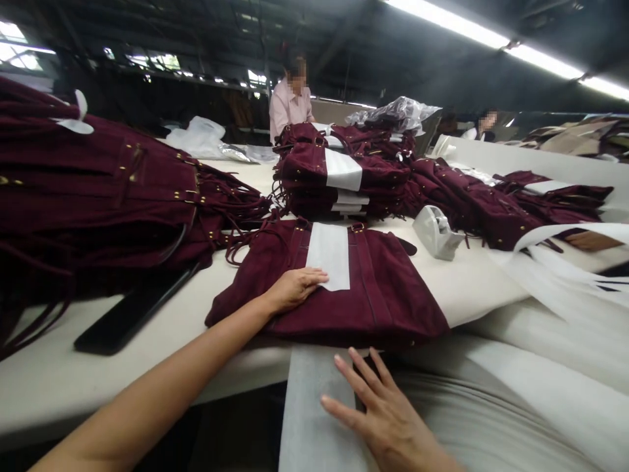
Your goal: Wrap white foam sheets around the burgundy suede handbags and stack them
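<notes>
A maroon handbag [388, 282] lies flat on the table in front of me, its brass-ringed straps pointing away. A white wrapping strip [328, 246] crosses the top of the bag. My left hand [297, 288] rests flat on the bag, fingertips on the strip's lower left edge. Below the bag's near edge, a long white strip [314, 406] hangs over the table edge. My right hand [376, 410] is over this hanging strip with fingers spread; whether it touches the strip I cannot tell.
Stacked maroon bags [299, 167] stand behind, with more bags [88, 177] at left. A tape dispenser [436, 233] sits right of the bag, a black flat piece [132, 311] at left. White sheet material [531, 373] bulges at right. A person [285, 108] stands across the table.
</notes>
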A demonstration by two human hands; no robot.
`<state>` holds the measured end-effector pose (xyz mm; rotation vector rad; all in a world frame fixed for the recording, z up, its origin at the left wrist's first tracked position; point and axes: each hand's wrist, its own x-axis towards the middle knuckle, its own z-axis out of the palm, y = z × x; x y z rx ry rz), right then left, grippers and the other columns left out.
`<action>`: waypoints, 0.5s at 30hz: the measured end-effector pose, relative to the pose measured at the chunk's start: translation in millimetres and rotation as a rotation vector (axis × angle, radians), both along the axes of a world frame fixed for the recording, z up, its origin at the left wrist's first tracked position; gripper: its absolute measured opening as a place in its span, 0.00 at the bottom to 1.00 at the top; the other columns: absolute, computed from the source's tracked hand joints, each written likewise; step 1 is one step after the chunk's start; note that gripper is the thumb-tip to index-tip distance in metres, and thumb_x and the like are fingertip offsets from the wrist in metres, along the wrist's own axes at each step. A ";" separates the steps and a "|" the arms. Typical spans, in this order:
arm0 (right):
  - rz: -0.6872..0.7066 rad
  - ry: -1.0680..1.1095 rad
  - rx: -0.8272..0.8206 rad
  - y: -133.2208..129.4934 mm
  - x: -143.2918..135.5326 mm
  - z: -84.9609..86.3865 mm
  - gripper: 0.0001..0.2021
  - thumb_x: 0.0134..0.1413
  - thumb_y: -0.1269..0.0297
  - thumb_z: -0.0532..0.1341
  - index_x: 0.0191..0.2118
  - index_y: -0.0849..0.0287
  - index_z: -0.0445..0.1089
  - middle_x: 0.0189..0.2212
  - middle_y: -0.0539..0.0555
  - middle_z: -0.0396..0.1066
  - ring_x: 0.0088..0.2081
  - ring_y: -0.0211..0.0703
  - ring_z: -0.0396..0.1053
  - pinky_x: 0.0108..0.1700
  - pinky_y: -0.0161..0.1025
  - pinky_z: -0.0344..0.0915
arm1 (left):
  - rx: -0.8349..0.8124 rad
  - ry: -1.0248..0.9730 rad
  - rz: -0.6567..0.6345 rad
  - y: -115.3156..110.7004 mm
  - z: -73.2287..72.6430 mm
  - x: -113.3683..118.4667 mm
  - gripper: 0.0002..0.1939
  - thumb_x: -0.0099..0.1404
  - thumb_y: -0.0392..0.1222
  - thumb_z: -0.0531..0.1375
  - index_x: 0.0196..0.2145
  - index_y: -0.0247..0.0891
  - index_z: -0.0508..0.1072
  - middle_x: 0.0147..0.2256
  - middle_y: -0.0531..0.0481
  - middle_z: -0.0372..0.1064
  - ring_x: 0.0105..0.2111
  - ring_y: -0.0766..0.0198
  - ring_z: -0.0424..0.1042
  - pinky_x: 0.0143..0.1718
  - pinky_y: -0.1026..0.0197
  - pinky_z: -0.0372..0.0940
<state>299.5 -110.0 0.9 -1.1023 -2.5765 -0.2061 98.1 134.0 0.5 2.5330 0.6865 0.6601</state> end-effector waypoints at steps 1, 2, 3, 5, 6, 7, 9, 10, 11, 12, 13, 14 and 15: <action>0.021 0.004 0.047 -5.6 -4.3 -9.0 0.30 0.57 0.73 0.56 0.64 0.44 0.58 0.64 0.57 0.57 0.65 0.61 0.52 0.61 0.67 0.53 | 0.001 -0.003 0.006 0.3 -0.5 0.4 0.17 0.70 0.40 0.51 0.52 0.40 0.74 0.54 0.49 0.70 0.58 0.63 0.65 0.64 0.56 0.55; 0.058 0.028 0.083 -9.3 -8.7 -14.6 0.27 0.59 0.72 0.57 0.62 0.46 0.60 0.61 0.56 0.61 0.64 0.60 0.55 0.61 0.67 0.53 | 0.003 -0.003 0.012 0.4 -1.1 0.7 0.17 0.70 0.40 0.51 0.52 0.40 0.74 0.54 0.49 0.70 0.58 0.63 0.65 0.64 0.56 0.55; 0.108 0.075 0.101 -11.2 -12.7 -15.6 0.23 0.60 0.72 0.56 0.60 0.48 0.63 0.58 0.55 0.66 0.62 0.57 0.59 0.62 0.64 0.54 | 0.005 -0.002 0.016 0.3 -1.5 0.9 0.17 0.70 0.40 0.51 0.52 0.40 0.74 0.54 0.49 0.70 0.58 0.62 0.65 0.64 0.56 0.55; 0.191 0.219 0.080 -8.7 -17.4 -3.0 0.19 0.64 0.71 0.54 0.58 0.53 0.65 0.50 0.53 0.74 0.56 0.48 0.68 0.62 0.53 0.59 | 0.012 0.007 0.014 -1.0 -1.1 0.9 0.17 0.71 0.40 0.51 0.52 0.39 0.74 0.54 0.47 0.70 0.58 0.61 0.65 0.64 0.56 0.55; 0.189 0.307 0.063 -3.2 -17.5 9.5 0.18 0.65 0.71 0.51 0.58 0.55 0.65 0.47 0.53 0.75 0.53 0.46 0.70 0.60 0.48 0.63 | 0.012 0.017 0.006 -2.2 -0.1 0.7 0.17 0.71 0.40 0.51 0.52 0.39 0.74 0.54 0.47 0.70 0.58 0.60 0.65 0.64 0.55 0.55; 0.154 0.390 0.048 5.7 -16.0 24.2 0.18 0.66 0.71 0.50 0.58 0.56 0.66 0.46 0.54 0.76 0.50 0.45 0.72 0.56 0.45 0.67 | 0.008 0.025 -0.003 -3.7 1.4 0.4 0.17 0.71 0.39 0.51 0.52 0.40 0.74 0.54 0.48 0.70 0.59 0.59 0.64 0.64 0.55 0.55; 0.004 0.531 0.027 35.0 -9.5 54.0 0.17 0.66 0.68 0.50 0.54 0.54 0.70 0.45 0.56 0.76 0.47 0.48 0.73 0.49 0.44 0.70 | -0.035 0.023 -0.029 -7.1 5.4 -0.4 0.17 0.70 0.37 0.52 0.51 0.43 0.75 0.54 0.50 0.71 0.59 0.57 0.64 0.64 0.53 0.54; -0.088 0.596 0.000 55.1 -5.7 66.1 0.14 0.65 0.66 0.53 0.49 0.54 0.73 0.43 0.56 0.76 0.45 0.50 0.74 0.47 0.45 0.71 | -0.062 0.012 -0.042 -9.0 7.4 -0.7 0.17 0.69 0.36 0.53 0.51 0.43 0.75 0.54 0.51 0.71 0.58 0.56 0.65 0.63 0.53 0.55; -0.183 0.659 -0.059 77.8 -2.4 74.9 0.11 0.64 0.63 0.55 0.45 0.56 0.75 0.40 0.57 0.77 0.42 0.50 0.74 0.45 0.44 0.70 | -0.085 -0.004 -0.050 -10.8 9.2 -0.9 0.16 0.67 0.35 0.55 0.50 0.43 0.76 0.53 0.50 0.71 0.57 0.56 0.66 0.61 0.55 0.57; -0.287 0.720 -0.154 102.2 -0.1 80.0 0.12 0.63 0.59 0.57 0.40 0.59 0.76 0.36 0.57 0.77 0.39 0.50 0.74 0.43 0.43 0.70 | -0.101 -0.020 -0.053 -12.5 10.7 -1.2 0.16 0.66 0.34 0.56 0.49 0.41 0.76 0.53 0.49 0.71 0.54 0.55 0.68 0.59 0.57 0.59; -0.364 0.764 -0.280 127.0 0.9 81.4 0.15 0.62 0.55 0.57 0.36 0.61 0.76 0.33 0.57 0.77 0.36 0.49 0.74 0.39 0.40 0.70 | -0.108 -0.034 -0.050 -14.0 11.8 -1.4 0.16 0.65 0.34 0.56 0.49 0.39 0.76 0.52 0.48 0.72 0.51 0.55 0.71 0.56 0.59 0.62; -0.424 0.779 -0.409 151.0 0.8 79.4 0.19 0.62 0.53 0.57 0.33 0.63 0.76 0.29 0.56 0.76 0.33 0.48 0.73 0.35 0.38 0.68 | -0.107 -0.040 -0.044 -15.2 12.6 -1.7 0.16 0.64 0.33 0.56 0.47 0.37 0.77 0.50 0.46 0.74 0.47 0.56 0.73 0.51 0.61 0.65; -0.484 0.761 -0.509 172.7 -0.5 74.5 0.20 0.62 0.52 0.56 0.31 0.65 0.75 0.26 0.56 0.74 0.30 0.46 0.72 0.31 0.36 0.66 | -0.104 -0.040 -0.037 -16.2 13.2 -2.2 0.15 0.64 0.32 0.56 0.46 0.35 0.77 0.47 0.45 0.75 0.43 0.56 0.74 0.47 0.62 0.67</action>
